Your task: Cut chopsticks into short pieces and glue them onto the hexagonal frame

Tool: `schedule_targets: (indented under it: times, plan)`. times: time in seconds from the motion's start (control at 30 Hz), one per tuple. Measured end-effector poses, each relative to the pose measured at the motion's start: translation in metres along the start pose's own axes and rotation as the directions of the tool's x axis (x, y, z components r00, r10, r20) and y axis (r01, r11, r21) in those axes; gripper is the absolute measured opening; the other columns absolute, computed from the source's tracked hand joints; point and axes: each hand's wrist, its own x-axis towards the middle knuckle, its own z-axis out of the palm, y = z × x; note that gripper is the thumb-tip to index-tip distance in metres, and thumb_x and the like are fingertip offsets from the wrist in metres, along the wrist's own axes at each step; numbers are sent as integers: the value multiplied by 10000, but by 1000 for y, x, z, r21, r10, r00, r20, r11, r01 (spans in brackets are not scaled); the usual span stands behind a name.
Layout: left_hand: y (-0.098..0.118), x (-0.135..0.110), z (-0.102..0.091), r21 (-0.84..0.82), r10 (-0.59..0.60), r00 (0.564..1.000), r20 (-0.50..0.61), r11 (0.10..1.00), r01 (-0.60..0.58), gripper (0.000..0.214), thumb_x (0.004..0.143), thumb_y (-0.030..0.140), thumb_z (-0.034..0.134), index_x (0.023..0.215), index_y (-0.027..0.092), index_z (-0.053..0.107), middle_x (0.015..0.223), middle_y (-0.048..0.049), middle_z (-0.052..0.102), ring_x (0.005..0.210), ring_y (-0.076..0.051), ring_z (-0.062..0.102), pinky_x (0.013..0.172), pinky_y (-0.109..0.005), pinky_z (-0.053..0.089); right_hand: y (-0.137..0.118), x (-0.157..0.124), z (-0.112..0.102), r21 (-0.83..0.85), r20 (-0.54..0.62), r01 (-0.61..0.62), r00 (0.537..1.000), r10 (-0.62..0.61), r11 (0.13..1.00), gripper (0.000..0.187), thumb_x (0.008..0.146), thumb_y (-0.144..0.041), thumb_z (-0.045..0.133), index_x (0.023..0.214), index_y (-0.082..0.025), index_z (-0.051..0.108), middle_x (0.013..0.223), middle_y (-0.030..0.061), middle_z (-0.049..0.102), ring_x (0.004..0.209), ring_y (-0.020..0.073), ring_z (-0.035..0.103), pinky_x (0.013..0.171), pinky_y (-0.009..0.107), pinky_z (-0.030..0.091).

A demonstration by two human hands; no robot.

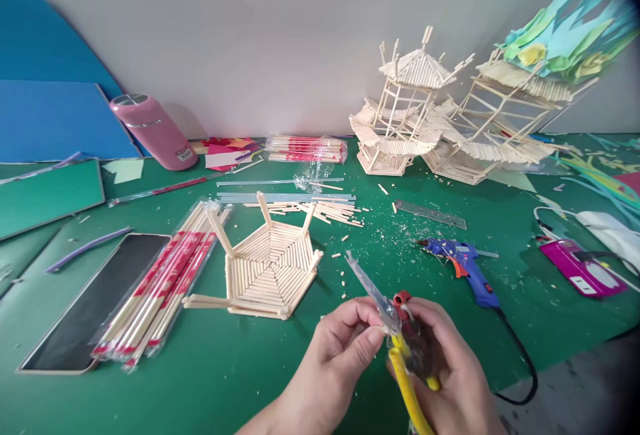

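Note:
In my right hand [445, 355] is a tool with yellow handles [411, 392], which looks like cutting pliers; its jaws are hidden by my fingers. A small red part [401, 298] shows above them. My left hand [345, 355] pinches a narrow, clear plastic-looking piece [367, 282] that points up and away and meets the tool at its lower end. Just beyond, a six-sided frame of wooden sticks [270, 265] lies on the green table, with short sticks rising from its corners.
Packs of wooden sticks [160, 288] lie left, beside a black panel [95, 302]. A blue glue gun [463, 262] with a cord rests right. Stick pavilions [400, 115] stand at the back. Loose sticks [333, 212], a clear ruler [431, 214] and a pink bottle [155, 132] are around.

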Motion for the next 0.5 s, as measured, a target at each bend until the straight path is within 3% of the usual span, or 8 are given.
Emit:
schedule_targets:
  times: [0.07, 0.2, 0.33, 0.5]
  plan:
    - [0, 1, 0, -29, 3, 1000, -8, 1000, -3, 63, 816, 220, 594, 797, 166, 619, 983, -35, 581, 930, -163, 502, 852, -288, 356, 1, 0, 4, -41, -28, 52, 998, -53, 998, 439, 722, -153, 593, 1129, -273, 481, 1195, 99, 420, 1065, 262, 536, 791, 322, 535]
    - [1, 0, -2, -41, 2, 999, -37, 999, -4, 72, 824, 210, 581, 784, 160, 614, 1047, -48, 566, 939, -168, 505, 841, -293, 369, 2, 2, 5, -153, 22, 147, 989, -145, 977, 435, 744, -164, 600, 1145, -276, 476, 1215, 105, 403, 1078, 280, 528, 807, 376, 532]
    - [-1, -1, -2, -53, -24, 999, -43, 998, 21, 70, 816, 208, 588, 777, 155, 611, 1045, -56, 572, 894, -160, 519, 822, -292, 383, 0, 3, 6, -175, 50, 127, 992, -120, 976, 446, 752, -181, 594, 1162, -251, 434, 1259, 118, 388, 1131, 291, 485, 877, 428, 491]
    - [-2, 3, -4, -48, -48, 995, -89, 998, 44, 95, 837, 209, 556, 768, 158, 598, 887, -37, 605, 834, -140, 527, 790, -257, 393, 9, 5, 15, -130, 41, 129, 991, -124, 983, 460, 727, -155, 606, 1141, -233, 421, 1270, 120, 377, 1164, 295, 446, 905, 441, 465]
